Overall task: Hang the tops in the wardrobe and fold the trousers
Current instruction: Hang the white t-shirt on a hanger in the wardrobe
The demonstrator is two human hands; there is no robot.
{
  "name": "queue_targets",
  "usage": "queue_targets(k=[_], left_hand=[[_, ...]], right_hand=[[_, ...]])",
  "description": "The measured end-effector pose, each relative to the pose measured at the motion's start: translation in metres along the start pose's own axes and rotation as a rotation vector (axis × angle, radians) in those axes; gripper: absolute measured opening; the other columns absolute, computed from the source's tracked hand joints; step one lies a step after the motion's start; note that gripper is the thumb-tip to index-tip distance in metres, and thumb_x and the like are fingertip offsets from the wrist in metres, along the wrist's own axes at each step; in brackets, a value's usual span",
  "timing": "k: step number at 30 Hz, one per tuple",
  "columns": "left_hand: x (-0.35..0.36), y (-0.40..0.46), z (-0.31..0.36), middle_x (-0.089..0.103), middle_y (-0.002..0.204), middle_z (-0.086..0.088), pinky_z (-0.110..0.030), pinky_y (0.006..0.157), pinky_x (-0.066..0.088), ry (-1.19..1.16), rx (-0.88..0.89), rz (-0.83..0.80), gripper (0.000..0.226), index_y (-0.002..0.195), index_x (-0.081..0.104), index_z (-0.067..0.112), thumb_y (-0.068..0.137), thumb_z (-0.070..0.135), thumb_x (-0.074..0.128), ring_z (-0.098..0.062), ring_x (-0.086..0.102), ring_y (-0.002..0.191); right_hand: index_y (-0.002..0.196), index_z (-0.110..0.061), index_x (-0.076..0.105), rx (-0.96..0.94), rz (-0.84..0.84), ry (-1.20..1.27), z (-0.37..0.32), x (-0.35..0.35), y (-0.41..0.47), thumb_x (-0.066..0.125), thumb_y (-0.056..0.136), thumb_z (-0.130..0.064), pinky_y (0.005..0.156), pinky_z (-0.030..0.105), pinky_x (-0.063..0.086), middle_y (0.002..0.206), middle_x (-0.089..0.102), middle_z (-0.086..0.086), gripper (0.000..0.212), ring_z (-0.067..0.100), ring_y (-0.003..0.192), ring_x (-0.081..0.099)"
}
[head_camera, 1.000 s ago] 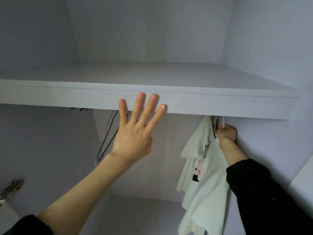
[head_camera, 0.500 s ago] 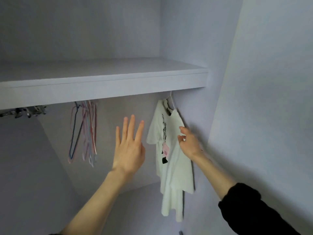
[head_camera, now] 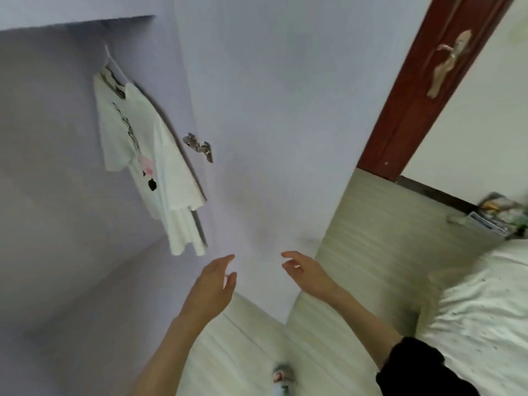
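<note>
White top [head_camera: 143,155] hangs in wardrobe [head_camera: 57,195] | left hand [head_camera: 210,287] grip released | right hand [head_camera: 307,274] grip released

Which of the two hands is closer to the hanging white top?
The left hand: it is nearer the white top; the right hand is toward the bed.

pale lilac panel [head_camera: 271,110] with a metal hinge [head_camera: 198,146] at its left edge, dark red-brown door [head_camera: 414,90] with a lever handle [head_camera: 445,62], cream wall, pale striped floor [head_camera: 371,224], white bedding [head_camera: 485,310] lower right, magazines [head_camera: 497,214] by the skirting
</note>
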State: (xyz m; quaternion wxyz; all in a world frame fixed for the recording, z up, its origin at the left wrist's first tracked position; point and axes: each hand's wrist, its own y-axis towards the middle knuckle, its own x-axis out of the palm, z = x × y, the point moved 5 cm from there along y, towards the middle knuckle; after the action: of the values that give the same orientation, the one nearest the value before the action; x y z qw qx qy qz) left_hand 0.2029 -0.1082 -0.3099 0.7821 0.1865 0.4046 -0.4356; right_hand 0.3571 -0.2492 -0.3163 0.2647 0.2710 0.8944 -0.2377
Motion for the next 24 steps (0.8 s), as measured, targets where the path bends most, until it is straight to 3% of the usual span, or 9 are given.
queue_targets(k=[5,9,14,20,24], left_hand=[[0.081,0.004,0.074,0.048,0.138,0.008,-0.013,0.101,0.025,-0.013,0.178,-0.183,0.039,0.137,0.043,0.024,0.098,0.03,0.043,-0.007,0.046,0.125],[0.153,0.016,0.153,0.05,0.138,0.004,-0.016,0.102,0.029,0.039,0.367,-0.389,0.038,0.136,0.045,0.019,0.1,0.026,0.04,-0.01,0.046,0.126],[0.245,0.037,0.263,0.048,0.139,0.003,-0.014,0.1,0.026,0.082,0.574,-0.581,0.039,0.138,0.043,0.018,0.1,0.025,0.038,-0.01,0.045,0.127],[0.353,0.058,0.403,0.053,0.134,0.001,-0.021,0.099,0.035,0.115,0.745,-0.689,0.037,0.136,0.046,0.02,0.099,0.022,0.041,-0.014,0.05,0.122],[0.419,0.049,0.487,0.06,0.127,0.001,-0.015,0.087,0.039,0.122,0.86,-0.797,0.036,0.134,0.049,0.022,0.099,0.023,0.041,-0.013,0.056,0.113]], right_hand=[[0.129,-0.015,0.053,0.202,0.139,0.079,0.09,-0.056,-0.061,0.043,0.098,-0.016,0.092,0.028,0.043,0.122,0.062,0.007,0.033,0.023,0.107,0.06],[0.127,-0.013,0.054,0.342,0.306,0.195,0.159,-0.112,-0.109,0.045,0.097,-0.013,0.085,0.026,0.045,0.12,0.063,0.011,0.031,0.024,0.107,0.06],[0.126,-0.007,0.056,0.484,0.511,0.31,0.251,-0.187,-0.172,0.048,0.097,-0.011,0.089,0.03,0.045,0.115,0.065,0.014,0.03,0.028,0.106,0.061],[0.126,-0.011,0.055,0.605,0.74,0.44,0.362,-0.283,-0.251,0.045,0.097,-0.011,0.064,0.017,0.042,0.116,0.065,0.013,0.03,0.025,0.1,0.062],[0.124,-0.012,0.056,0.743,0.893,0.464,0.42,-0.327,-0.313,0.045,0.097,-0.012,0.076,0.02,0.041,0.113,0.067,0.009,0.029,0.021,0.103,0.062]])
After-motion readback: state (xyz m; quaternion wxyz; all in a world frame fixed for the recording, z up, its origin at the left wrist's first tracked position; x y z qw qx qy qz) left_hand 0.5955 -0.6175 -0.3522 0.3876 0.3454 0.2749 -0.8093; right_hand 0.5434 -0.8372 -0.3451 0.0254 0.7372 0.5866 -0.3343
